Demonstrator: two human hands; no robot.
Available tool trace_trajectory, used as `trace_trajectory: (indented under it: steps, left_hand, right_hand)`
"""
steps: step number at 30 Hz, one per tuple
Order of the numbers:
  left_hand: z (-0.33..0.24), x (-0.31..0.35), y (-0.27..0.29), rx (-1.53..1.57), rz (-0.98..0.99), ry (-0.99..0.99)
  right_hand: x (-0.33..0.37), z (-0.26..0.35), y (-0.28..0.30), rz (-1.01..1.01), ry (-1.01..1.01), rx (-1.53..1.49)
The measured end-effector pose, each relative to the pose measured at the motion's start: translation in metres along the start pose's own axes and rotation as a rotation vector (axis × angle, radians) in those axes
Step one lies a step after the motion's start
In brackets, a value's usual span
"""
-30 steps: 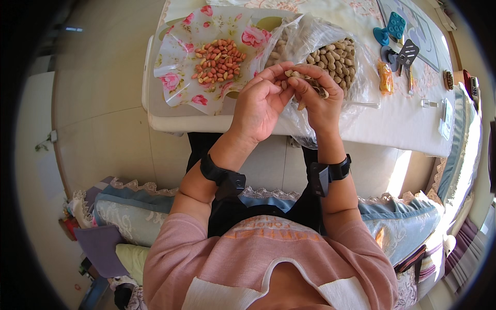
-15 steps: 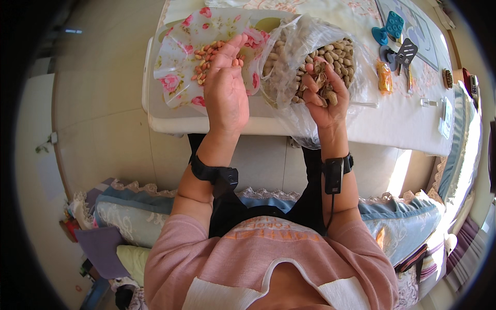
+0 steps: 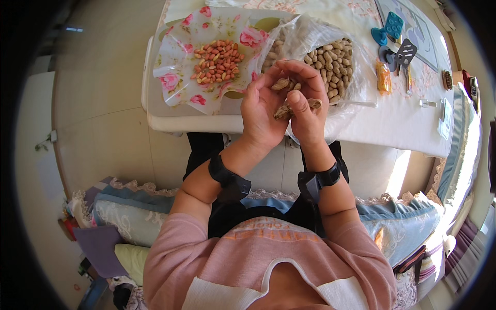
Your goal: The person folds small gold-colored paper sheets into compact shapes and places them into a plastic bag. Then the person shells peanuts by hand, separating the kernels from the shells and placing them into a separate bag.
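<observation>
My left hand and my right hand meet in a cup over the near side of the table. Unshelled peanuts lie within the curled fingers. Under my right thumb sit broken peanut shells, which reach across to my left palm. The fingertips overlap, so which hand bears each peanut is partly hidden. Left of the hands, a pile of shelled reddish peanuts rests on a flower-patterned sheet. Behind my right hand a clear plastic bag holds many unshelled peanuts.
Toward the right of the white-covered table lie an orange packet, a dark slotted spatula, a blue suction-cup holder and a brush. Cushioned blue seating runs behind me.
My left hand has moved right from over the shelled peanuts to join my right hand. My right hand has come left and nearer, out from over the bag, with the shells in it.
</observation>
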State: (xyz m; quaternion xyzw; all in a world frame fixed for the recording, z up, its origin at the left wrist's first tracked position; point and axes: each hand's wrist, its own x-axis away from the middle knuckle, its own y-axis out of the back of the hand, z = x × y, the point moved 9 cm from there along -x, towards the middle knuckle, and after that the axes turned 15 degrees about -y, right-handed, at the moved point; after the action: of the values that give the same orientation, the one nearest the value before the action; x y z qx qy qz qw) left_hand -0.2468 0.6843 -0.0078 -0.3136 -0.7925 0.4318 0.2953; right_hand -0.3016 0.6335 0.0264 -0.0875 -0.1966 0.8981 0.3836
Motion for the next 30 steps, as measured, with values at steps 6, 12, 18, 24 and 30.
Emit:
trace_trajectory:
  steps: [6,12,18,24,30]
  left_hand:
    - [0.007,0.004,0.013,0.017,-0.073,0.018]
    - [0.019,0.015,0.007,-0.004,0.133,0.043]
    - [0.020,0.021,0.015,0.287,-0.112,0.192]
    - [0.004,0.028,-0.010,0.577,-0.183,0.332]
    - [-0.169,-0.015,0.019,0.751,0.042,-0.122]
  right_hand:
    - [0.001,0.015,0.001,-0.076,0.241,0.185]
    - [0.016,0.036,-0.033,0.033,0.523,0.660]
    - [0.026,0.056,-0.006,-0.130,0.664,0.590]
    - [-0.011,0.004,0.092,-0.533,0.209,-0.240]
    - [-0.013,0.001,0.119,-0.484,0.102,-0.238]
